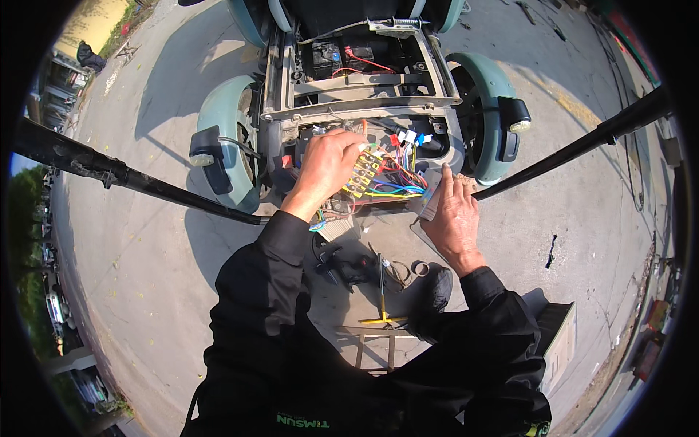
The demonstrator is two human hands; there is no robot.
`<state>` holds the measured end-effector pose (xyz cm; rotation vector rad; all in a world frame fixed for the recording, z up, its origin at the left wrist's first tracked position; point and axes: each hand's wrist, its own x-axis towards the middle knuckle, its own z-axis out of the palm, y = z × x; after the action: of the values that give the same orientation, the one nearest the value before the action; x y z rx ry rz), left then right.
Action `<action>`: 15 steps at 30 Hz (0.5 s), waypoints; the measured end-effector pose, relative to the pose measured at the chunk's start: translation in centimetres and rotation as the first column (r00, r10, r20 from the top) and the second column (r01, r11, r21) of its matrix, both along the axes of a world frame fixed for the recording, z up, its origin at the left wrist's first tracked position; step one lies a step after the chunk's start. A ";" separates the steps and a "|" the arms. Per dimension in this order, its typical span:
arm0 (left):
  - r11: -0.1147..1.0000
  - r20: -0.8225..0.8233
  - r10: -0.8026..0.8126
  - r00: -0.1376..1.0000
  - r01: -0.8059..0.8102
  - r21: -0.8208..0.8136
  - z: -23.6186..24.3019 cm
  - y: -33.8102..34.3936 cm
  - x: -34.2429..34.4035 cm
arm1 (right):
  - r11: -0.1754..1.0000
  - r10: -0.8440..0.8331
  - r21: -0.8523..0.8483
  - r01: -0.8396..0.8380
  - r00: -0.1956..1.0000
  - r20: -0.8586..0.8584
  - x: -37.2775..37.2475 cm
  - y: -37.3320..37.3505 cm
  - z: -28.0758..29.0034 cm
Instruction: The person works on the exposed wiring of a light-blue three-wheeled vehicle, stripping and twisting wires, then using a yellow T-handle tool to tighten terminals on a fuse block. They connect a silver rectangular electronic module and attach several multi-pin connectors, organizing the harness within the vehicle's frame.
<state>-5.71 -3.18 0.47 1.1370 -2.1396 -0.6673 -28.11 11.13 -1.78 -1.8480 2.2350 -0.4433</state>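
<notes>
My right hand [453, 218] is closed around a grey metal box [431, 198], which looks like a motor controller. Blue, yellow and other coloured wires [397, 188] run from its left end. To the left, my left hand [325, 166] reaches over the wiring with its fingers pinched together; what lies between the fingertips is hidden. Right beside those fingers is a strip of yellow-and-black squares [362, 175]. White and blue plug connectors [412, 138] sit just beyond, on the rear frame [364, 109] of a small vehicle.
Batteries [342, 57] with red leads sit farther up in the frame. Pale green fenders [226, 138] flank it, and black bars [582, 142] slope in from both sides. On the ground below are a yellow T-handled tool [383, 319], a tape roll [420, 269] and my shoe [441, 290].
</notes>
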 end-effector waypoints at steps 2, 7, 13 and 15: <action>0.999 -0.071 0.018 0.997 -0.015 0.035 -0.2 -0.4 0.4 | 0.976 0.149 -0.124 -0.177 0.967 -0.206 -2.0 -1.0 2.8; 0.974 -0.106 0.106 0.989 -0.082 0.210 -0.2 -0.3 1.3 | 0.867 0.361 -0.287 -0.406 0.911 -0.199 -2.4 -5.1 5.6; 0.971 -0.031 0.098 0.995 -0.089 0.220 0.5 -0.1 3.6 | 0.868 0.380 -0.246 -0.431 0.896 -0.228 -1.5 -5.9 5.6; 0.978 -0.014 0.080 0.997 -0.076 0.194 0.7 0.0 3.8 | 0.881 0.352 -0.246 -0.405 0.907 -0.230 -1.7 -5.7 5.8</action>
<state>-1.88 -3.16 1.19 1.3024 -2.0343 -0.8623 -29.84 5.40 4.07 -2.5038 1.9092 -0.5727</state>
